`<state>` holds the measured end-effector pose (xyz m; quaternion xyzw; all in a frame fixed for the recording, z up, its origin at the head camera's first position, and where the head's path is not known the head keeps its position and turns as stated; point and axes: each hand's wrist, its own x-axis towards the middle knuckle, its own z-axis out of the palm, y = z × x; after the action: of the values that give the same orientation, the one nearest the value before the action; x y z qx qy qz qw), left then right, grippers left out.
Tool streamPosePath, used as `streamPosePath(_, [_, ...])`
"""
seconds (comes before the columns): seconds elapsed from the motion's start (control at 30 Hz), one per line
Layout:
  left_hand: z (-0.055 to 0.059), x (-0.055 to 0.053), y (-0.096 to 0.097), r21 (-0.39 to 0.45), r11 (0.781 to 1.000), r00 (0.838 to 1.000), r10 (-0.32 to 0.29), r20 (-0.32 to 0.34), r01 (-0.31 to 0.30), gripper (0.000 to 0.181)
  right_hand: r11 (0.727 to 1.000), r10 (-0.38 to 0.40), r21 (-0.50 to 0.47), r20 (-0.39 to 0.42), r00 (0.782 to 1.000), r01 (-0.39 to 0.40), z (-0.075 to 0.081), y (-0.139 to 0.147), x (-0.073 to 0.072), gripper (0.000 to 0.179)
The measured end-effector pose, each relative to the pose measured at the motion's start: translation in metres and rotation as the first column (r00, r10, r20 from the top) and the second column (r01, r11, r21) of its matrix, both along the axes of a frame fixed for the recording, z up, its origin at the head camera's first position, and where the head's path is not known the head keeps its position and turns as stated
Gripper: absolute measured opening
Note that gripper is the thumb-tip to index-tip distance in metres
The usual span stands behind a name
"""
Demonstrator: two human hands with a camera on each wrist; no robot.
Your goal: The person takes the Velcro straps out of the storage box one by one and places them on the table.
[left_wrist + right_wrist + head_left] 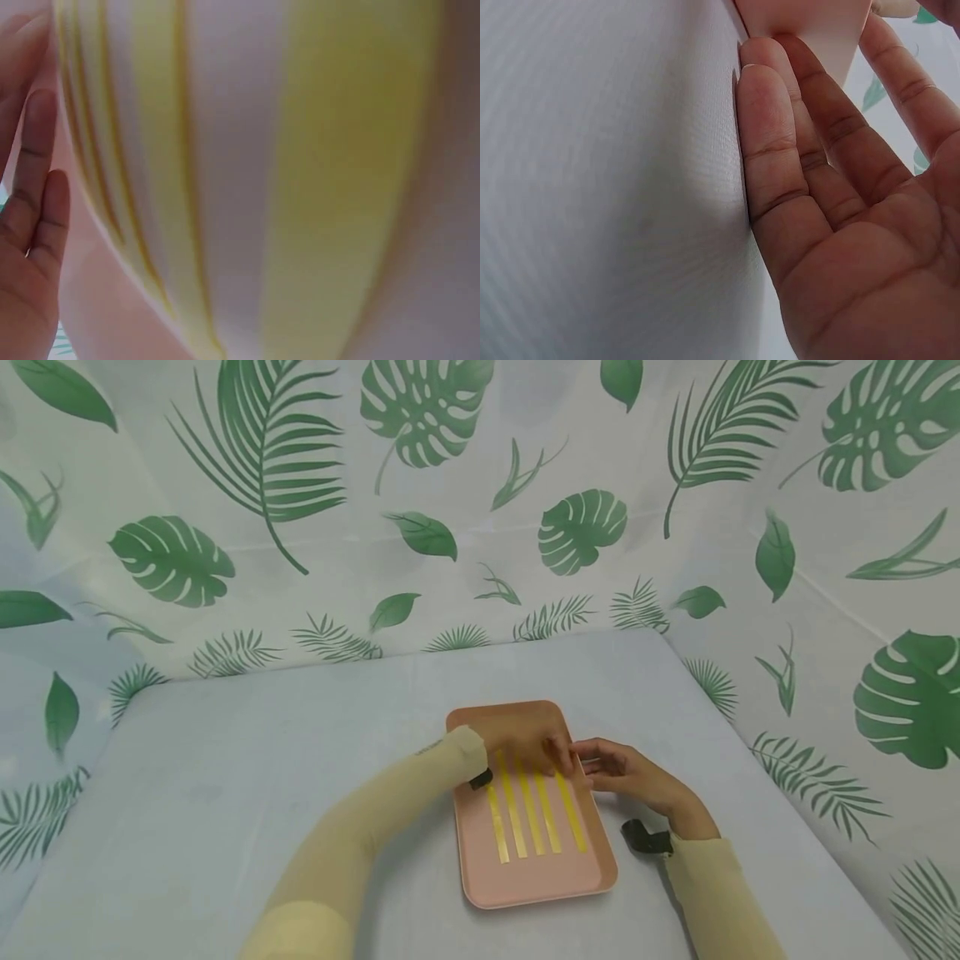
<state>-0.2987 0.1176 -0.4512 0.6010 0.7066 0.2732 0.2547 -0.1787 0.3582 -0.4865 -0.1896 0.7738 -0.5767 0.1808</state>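
Note:
A pink rectangular tray lies on the table with several narrow yellow strips side by side lengthwise in it. Over the tray's far part reaches my left hand, its fingertips pointing down by the upper end of the rightmost strip and hiding the upper ends of others. In the left wrist view, the left hand's visible fingers are loosely straight, and yellow strips fill the foreground. At the tray's right side is my right hand. Its fingers extend along the tabletop to the tray's outer wall.
A pale cloth-covered table spreads around the tray. White fabric walls with green leaf prints stand behind it and along the right side. Each wrist wears a small black camera, with the right one beside the tray.

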Motion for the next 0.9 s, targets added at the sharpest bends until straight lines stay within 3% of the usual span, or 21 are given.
streamPosePath(0.13, [-0.009,0.001,0.001,0.057,0.998,1.0,-0.016,0.008,0.015,0.021,1.0,0.008,0.002,-0.009,1.0,-0.008,0.0,0.0,0.0,0.051])
streamPosePath(0.3, [-0.015,0.003,0.002,0.01,0.999,0.998,0.033,0.055,-0.034,0.02,1.0,0.015,-0.001,-0.017,1.0,-0.015,0.0,-0.001,0.0,0.052])
streamPosePath(0.6, [-0.015,0.001,0.005,-0.078,0.995,0.995,0.063,-0.083,-0.069,0.016,1.0,0.008,-0.015,0.027,1.0,-0.007,0.001,-0.001,0.001,0.057])
streamPosePath(0.9, [-0.013,0.0,0.003,-0.109,0.99,0.99,0.074,-0.123,-0.088,0.013,1.0,0.026,-0.016,0.021,0.999,-0.025,0.0,0.001,0.0,0.057])
